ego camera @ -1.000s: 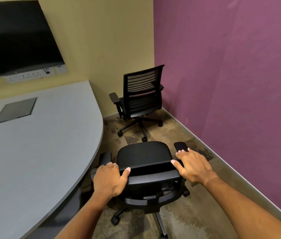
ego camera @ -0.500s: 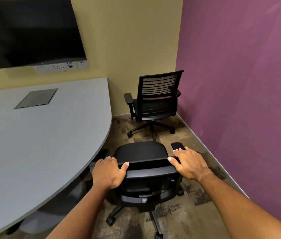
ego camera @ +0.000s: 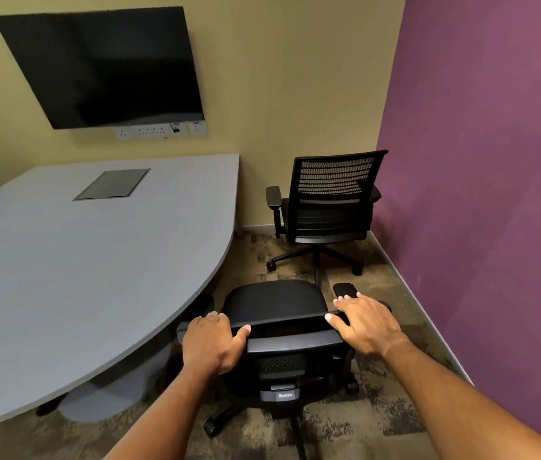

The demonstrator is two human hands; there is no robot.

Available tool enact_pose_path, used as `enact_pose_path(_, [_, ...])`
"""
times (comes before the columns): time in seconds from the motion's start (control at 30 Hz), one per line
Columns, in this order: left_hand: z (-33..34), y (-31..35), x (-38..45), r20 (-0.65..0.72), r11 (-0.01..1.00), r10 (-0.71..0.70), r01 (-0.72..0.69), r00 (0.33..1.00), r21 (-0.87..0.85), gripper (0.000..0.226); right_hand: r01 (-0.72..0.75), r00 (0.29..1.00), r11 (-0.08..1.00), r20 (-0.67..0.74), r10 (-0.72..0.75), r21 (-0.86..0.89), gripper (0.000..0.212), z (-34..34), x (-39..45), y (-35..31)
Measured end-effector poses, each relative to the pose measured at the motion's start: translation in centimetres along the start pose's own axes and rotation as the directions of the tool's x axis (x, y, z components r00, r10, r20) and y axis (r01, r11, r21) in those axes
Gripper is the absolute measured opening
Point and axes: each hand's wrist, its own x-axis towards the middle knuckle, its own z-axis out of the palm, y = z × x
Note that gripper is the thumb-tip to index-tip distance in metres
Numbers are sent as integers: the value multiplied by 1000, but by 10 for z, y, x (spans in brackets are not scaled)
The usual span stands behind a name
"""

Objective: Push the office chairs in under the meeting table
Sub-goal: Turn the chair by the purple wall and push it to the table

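Both the left hand (ego camera: 211,343) and right hand (ego camera: 367,323) clasped the near chair's (ego camera: 274,302) backrest top, likely to steer it under the table (ego camera: 79,260) beside it.

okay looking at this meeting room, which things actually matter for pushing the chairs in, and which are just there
Part of the job:
near chair, gripped at its backrest top by the left hand and right hand
far chair, standing out by the purple wall
meeting table

Just there:
wall screen
socket strip under it
cable hatch in the tabletop
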Motion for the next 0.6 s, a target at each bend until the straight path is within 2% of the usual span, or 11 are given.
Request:
enact_pose_path(0.2, [5,30,-3,-24,996,-90,91,996,5,54,96,995,995,9,-96,5,55,-4,16,31])
enact_pose_path(0.6, [6,108,-5,16,960,-275,274,961,57,54,281,958,959,53,-282,32,49,-13,58,102])
